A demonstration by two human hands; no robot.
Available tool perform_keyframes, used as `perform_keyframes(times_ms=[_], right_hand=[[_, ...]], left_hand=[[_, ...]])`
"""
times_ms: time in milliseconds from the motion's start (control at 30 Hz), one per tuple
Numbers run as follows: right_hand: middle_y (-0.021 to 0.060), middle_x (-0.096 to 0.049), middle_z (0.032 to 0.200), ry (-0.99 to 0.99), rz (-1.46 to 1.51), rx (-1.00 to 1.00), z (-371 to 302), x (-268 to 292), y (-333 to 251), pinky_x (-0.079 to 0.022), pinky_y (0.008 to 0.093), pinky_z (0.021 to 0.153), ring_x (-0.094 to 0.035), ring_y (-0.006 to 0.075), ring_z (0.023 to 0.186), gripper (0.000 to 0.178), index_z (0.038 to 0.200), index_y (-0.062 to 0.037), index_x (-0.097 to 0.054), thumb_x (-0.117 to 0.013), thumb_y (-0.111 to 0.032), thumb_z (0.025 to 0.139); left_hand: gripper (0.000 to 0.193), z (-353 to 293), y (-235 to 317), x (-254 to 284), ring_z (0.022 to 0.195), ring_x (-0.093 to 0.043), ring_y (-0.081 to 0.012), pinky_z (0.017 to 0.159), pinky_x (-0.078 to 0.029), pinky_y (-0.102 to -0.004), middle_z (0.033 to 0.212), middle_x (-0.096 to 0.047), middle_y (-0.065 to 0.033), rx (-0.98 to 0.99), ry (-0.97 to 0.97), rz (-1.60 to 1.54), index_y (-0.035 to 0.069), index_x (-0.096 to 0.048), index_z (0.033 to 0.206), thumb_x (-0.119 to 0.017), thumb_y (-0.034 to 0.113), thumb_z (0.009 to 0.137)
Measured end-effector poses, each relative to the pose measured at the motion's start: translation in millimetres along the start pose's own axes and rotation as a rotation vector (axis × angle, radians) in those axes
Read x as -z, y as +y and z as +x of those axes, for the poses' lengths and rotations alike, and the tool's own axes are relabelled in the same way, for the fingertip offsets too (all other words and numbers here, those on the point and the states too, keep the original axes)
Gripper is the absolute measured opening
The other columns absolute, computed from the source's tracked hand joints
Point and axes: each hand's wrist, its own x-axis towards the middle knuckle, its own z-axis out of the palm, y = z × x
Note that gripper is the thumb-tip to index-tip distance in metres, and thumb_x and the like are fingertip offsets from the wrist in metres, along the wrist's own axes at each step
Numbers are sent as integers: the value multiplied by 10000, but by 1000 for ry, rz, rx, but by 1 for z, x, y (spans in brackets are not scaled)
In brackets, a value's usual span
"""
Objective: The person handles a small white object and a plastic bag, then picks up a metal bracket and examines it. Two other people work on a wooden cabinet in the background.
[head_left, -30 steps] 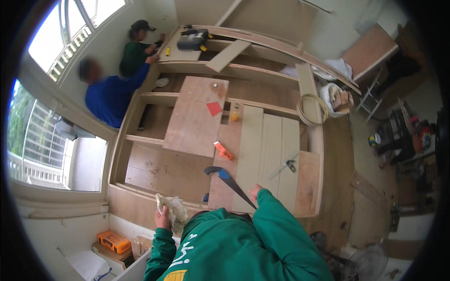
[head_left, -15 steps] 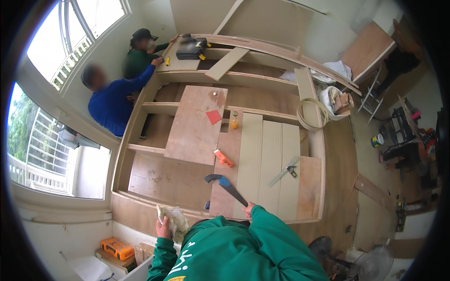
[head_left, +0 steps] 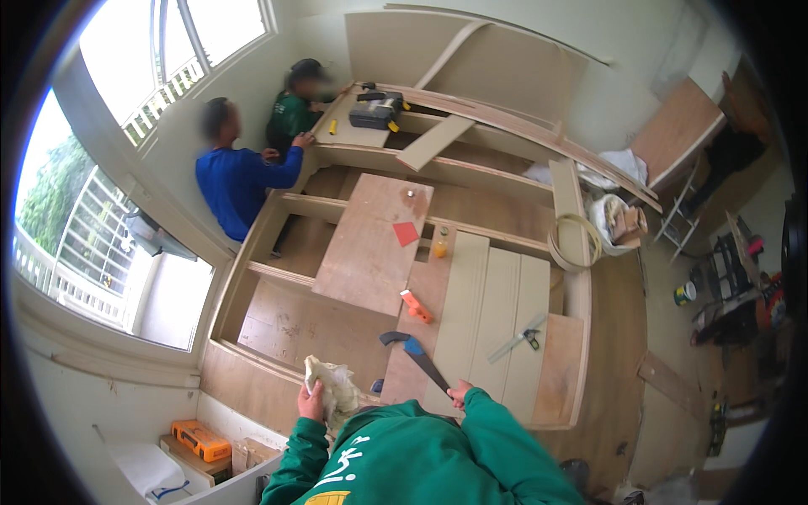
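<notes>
My left hand (head_left: 311, 402) is closed around a crumpled, off-white cloth or bag (head_left: 337, 389), held in front of me at the near edge of the wooden frame. My right hand (head_left: 459, 393) grips the blade end of a hand saw (head_left: 431, 368). The saw's black and blue handle points away to the left, over the boards. Beyond the handle lies an orange hand tool (head_left: 416, 307). Right of the saw, a combination square (head_left: 518, 338) rests on pale grooved panels (head_left: 495, 303).
A low compartmented wooden frame (head_left: 581, 337) surrounds the boards. On them are a red sheet (head_left: 405, 233) and an orange bottle (head_left: 440, 247). A toolbox (head_left: 377, 110) sits at the far end. Two people, in blue (head_left: 240, 185) and green (head_left: 290, 118), work at the far left.
The whole view has shifted, so the frame and people appear farther right and lower. The person in blue is more upright. My hands keep hold of the cloth or bag and the saw.
</notes>
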Motion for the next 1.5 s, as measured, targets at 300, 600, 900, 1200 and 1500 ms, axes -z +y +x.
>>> perform_keyframes(times_ms=[300, 600, 900, 1200, 1500], right_hand=[[84, -590, 666, 55, 121, 398, -59, 30, -123, -451, 288, 457, -522, 125, 495, 605, 1374, -4, -317, -569, -275, 895], [37, -567, 673, -246, 68, 925, -185, -14, -220, -459, 268, 560, -551, 129, 585, 247, 1070, -62, -627, -529, -244, 935], [70, -623, 672, 130, 191, 779, -117, -16, -178, -476, 298, 471, -561, 134, 495, 324, 1119, -45, -616, -549, -286, 913], [198, -627, 879, 333, 336, 22, -13, 79, -54, -511, 330, 472, -611, 213, 526, 515, 1322, 5, -364, -523, -181, 869], [158, -565, 567, 164, 128, 44, 17, 84, -33, -453, 395, 360, -519, 226, 404, 557, 1178, 165, -263, -551, -218, 893]], left_hand=[[308, 13, 22, -58, 855, -572, -118, 758, -473, -265, 973, -620, -26, -20, -82, -89, 25, -579, 1149, -602, 195, 892], [322, -4, 47, -122, 863, -574, -110, 765, -480, -274, 981, -614, -15, 92, -435, -64, 30, -532, 1200, -563, 192, 922], [247, -1, 37, -121, 751, -557, -102, 677, -476, -281, 849, -649, -29, -151, -257, 448, -2, -631, 998, -638, 202, 859], [360, 2, 50, -88, 927, -578, -147, 793, -485, -294, 1050, -608, -71, -23, -304, 61, -1, -548, 1181, -568, 245, 919], [360, -6, 49, -90, 820, -558, -115, 726, -469, -277, 942, -601, -18, 0, -181, -29, 15, -574, 1140, -574, 296, 914]])
